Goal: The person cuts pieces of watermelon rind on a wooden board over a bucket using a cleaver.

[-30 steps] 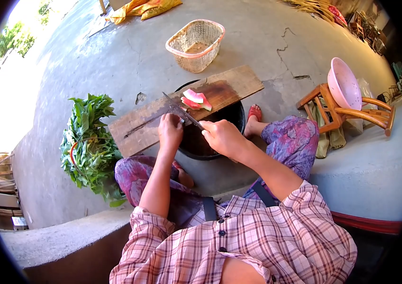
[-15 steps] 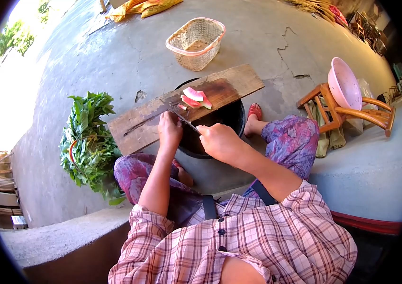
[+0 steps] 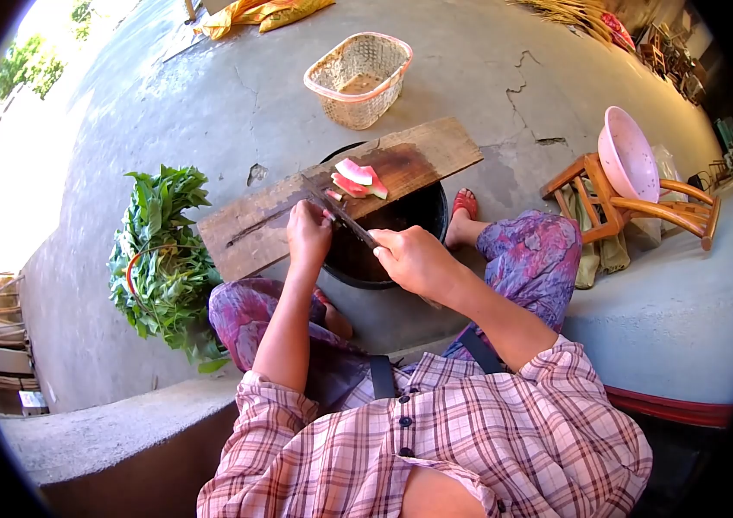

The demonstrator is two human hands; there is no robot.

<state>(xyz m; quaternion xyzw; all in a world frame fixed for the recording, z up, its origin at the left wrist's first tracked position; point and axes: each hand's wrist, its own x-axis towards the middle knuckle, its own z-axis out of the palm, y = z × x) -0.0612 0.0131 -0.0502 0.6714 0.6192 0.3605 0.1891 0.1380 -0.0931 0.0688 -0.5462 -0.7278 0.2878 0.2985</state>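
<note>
My right hand (image 3: 414, 263) is closed around the handle of a knife (image 3: 345, 217), whose dark blade points up and left across a wooden board (image 3: 440, 155). Beside the blade, my left hand (image 3: 307, 235) is closed at the board's near edge. A small pinkish bit shows at its fingertips, apparently a piece of watermelon rind (image 3: 329, 217), mostly hidden by the fingers. Just beyond the blade lie several watermelon rind slices (image 3: 354, 173), pink and white, with a smaller cut piece nearer the knife. Under the board stands a black tub (image 3: 441, 216) with dark contents.
Leafy green stems (image 3: 163, 268) fill a handled basket at the left. Beyond the board stands a woven plastic basket (image 3: 323, 89). At the right, a pink basin (image 3: 628, 160) rests tilted on a wooden chair (image 3: 595, 194). Cracks run through the concrete floor (image 3: 237, 112).
The knife has moved up and left, and its blade now reaches farther across the board. My right hand has shifted slightly right and its grip has turned. My left hand has barely moved.
</note>
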